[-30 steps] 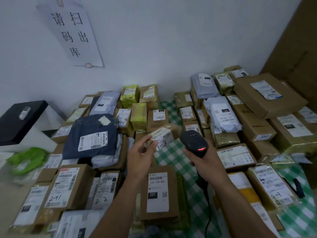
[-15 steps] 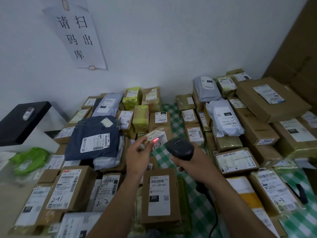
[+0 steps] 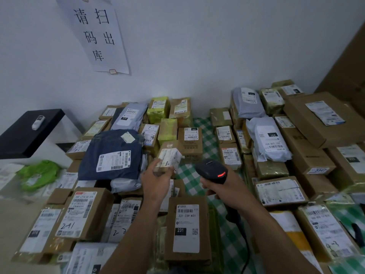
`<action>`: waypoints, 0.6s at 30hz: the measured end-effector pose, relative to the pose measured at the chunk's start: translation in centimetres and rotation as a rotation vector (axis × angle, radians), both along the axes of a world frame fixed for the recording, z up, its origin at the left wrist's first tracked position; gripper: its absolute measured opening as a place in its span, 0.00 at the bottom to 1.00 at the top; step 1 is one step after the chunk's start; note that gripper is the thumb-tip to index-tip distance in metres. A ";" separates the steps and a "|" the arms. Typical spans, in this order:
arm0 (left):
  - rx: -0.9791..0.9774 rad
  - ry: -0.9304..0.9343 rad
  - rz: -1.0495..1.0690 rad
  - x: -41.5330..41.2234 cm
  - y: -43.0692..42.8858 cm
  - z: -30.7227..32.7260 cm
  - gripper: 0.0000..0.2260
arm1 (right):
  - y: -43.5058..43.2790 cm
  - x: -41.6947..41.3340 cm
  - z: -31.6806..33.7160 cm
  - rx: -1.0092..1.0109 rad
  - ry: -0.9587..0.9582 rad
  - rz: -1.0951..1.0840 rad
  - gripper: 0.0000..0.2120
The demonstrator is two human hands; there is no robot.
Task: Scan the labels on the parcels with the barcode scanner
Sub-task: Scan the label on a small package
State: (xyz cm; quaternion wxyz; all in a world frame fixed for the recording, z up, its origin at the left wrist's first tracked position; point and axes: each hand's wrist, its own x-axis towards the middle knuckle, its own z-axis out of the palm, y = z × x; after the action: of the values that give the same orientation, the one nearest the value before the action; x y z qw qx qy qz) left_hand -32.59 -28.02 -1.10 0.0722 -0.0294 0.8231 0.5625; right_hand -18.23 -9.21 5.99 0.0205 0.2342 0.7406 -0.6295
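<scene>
At nine o'clock in the view a black-topped stand (image 3: pixel 29 131) carries a small white device (image 3: pixel 38 122), with a crumpled green bag (image 3: pixel 39 173) below it at eight o'clock. Toward seven o'clock a brown box marked 2-41 (image 3: pixel 83 212) lies in the heap of parcels (image 3: pixel 190 141), and at its one o'clock a dark blue mailer (image 3: pixel 112 155) rests on the heap, label up. Near the middle the left hand (image 3: pixel 156 180) grips a small parcel (image 3: pixel 170 157), held clear of the heap and tilted, its white-labelled face upward but too blurred to read. At four o'clock from that parcel, close but apart, the right hand (image 3: pixel 219 186) is wrapped round the handle of the black barcode scanner (image 3: pixel 211 170), a red light (image 3: pixel 222 174) glowing on its head. Below the hands, at six o'clock, lies a box labelled 231 (image 3: pixel 186 228). Green-checked cloth covers the tabletop (image 3: pixel 207 135) between the stacks. At two o'clock a white poly bag (image 3: pixel 268 141) tops a stack, with a large carton (image 3: pixel 320 117) near it on the right.
</scene>
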 end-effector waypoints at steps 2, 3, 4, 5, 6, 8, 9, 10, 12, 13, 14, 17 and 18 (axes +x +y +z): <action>-0.040 -0.059 0.060 -0.7 -0.6 -0.1 0.26 | 0.4 -0.8 -0.6 -0.017 -0.019 -0.009 0.25; -0.071 -0.076 0.079 -1.2 -0.9 0.0 0.27 | 0.5 -1.2 -0.8 -0.029 -0.021 -0.010 0.24; -0.123 -0.083 0.085 -1.9 -1.1 -0.1 0.28 | 0.7 -1.7 -0.9 -0.039 -0.020 -0.009 0.24; -0.185 -0.079 0.076 -2.6 -1.1 0.0 0.28 | 0.7 -2.2 -1.0 -0.052 -0.020 -0.010 0.23; -0.242 -0.064 0.054 -3.3 -1.1 0.0 0.28 | 0.8 -2.7 -1.1 -0.063 -0.026 -0.012 0.22; -0.331 0.002 -0.011 -5.0 -1.0 -0.9 0.27 | 0.9 -3.7 -1.4 -0.061 -0.044 -0.014 0.22; -0.373 0.022 -0.058 -5.6 -0.8 -1.3 0.27 | 0.9 -4.1 -1.6 -0.055 -0.055 -0.011 0.22; -0.396 0.028 -0.084 -6.1 -0.5 -1.8 0.26 | 1.0 -4.4 -1.7 -0.052 -0.063 -0.006 0.22; -0.437 0.020 -0.105 -6.8 0.4 -3.3 0.25 | 1.2 -5.0 -2.1 -0.059 -0.081 -0.004 0.23; -0.458 0.027 -0.117 -7.0 0.9 -3.9 0.27 | 1.3 -5.2 -2.3 -0.063 -0.091 -0.012 0.24; -0.486 0.030 -0.128 -7.0 1.4 -4.5 0.29 | 1.4 -5.5 -2.6 -0.061 -0.104 -0.020 0.24; -0.477 -0.064 -0.110 -7.2 2.6 -6.4 0.30 | 1.5 -6.2 -3.3 -0.041 -0.137 -0.034 0.22; -0.472 -0.085 -0.094 -7.1 2.9 -6.6 0.29 | 1.6 -6.3 -3.7 -0.035 -0.142 -0.032 0.19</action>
State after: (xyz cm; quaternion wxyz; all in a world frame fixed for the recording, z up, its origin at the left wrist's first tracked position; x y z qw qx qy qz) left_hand -39.68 -25.14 -7.68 0.1239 -0.0306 0.9284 0.3491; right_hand -24.56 -7.62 2.28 0.0672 0.2896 0.7224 -0.6243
